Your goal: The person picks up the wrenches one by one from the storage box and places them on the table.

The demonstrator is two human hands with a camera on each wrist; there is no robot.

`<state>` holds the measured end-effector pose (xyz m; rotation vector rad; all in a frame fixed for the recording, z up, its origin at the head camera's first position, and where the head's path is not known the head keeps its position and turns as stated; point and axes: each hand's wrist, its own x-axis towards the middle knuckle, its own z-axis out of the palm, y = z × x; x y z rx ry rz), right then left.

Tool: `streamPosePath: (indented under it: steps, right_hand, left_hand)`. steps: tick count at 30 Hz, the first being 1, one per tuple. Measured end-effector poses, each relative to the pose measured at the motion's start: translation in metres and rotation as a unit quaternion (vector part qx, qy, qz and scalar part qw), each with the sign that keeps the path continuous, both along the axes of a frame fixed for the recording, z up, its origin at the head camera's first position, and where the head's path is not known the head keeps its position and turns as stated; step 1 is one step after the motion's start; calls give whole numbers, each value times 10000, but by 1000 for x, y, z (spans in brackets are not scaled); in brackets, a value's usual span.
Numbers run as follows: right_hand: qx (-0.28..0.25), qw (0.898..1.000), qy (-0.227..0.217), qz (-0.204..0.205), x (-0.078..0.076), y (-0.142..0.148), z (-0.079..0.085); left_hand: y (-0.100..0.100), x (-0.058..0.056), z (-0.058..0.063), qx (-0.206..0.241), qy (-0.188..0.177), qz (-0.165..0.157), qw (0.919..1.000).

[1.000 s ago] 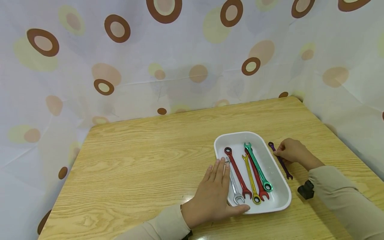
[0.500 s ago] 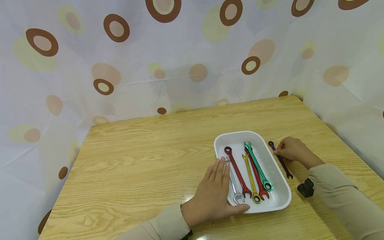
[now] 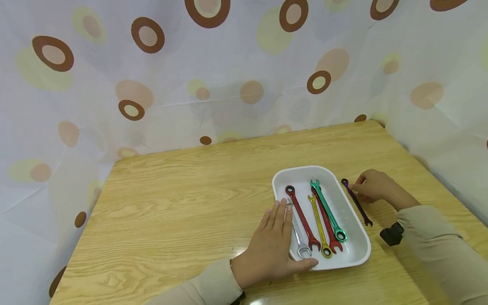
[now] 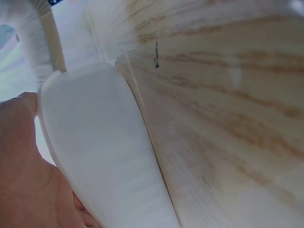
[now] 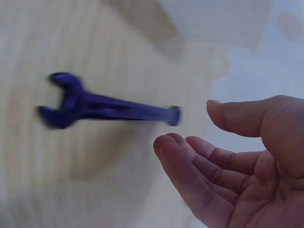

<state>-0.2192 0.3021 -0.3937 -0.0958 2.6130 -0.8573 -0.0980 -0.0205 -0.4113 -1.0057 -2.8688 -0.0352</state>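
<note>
A purple combination wrench [image 3: 357,204] lies on the table just right of a white tray [image 3: 362,259]. Beside its far end is my right hand [image 3: 376,186]; the right wrist view has a gap between thumb and fingers, with the purple wrench [image 5: 118,108] apart from them. My left hand [image 3: 268,250] rests with straight fingers across the tray's near left rim. The left wrist view catches the tray's outer wall [image 4: 104,137] against that hand [image 4: 28,175]. Inside the tray lie a silver wrench [image 3: 300,239], a red wrench [image 3: 303,216], a yellow wrench [image 3: 319,224] and a green wrench [image 3: 328,212] overlapping a second red one [image 3: 334,242].
The wooden table [image 3: 183,203] stretches left of and behind the tray. A patterned cloth [image 3: 221,84] hangs along the back and both sides of the table.
My right thumb and fingers have come off the purple wrench, and that hand has shifted slightly right and away. The wrench stays on the table. My left hand has held its place.
</note>
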Motion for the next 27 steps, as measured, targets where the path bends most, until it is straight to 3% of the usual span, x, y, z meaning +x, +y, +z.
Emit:
streamPosePath:
  steps: [7, 14, 19, 27]
  right_hand:
    - [-345, 9985, 414, -47, 6, -8, 37]
    - [-792, 9945, 679, 42, 16, -34, 68]
    - [-1062, 9922, 589, 295, 21, -59, 74]
    - [-1513, 9865, 72, 630, 20, -89, 64]
  left_hand:
    - [1, 0, 1, -15, -26, 26, 10000]
    - [1, 0, 0, -16, 7, 36, 10000]
    - [1, 0, 1, -16, -29, 28, 10000]
    - [1, -1, 1, -69, -87, -8, 9999]
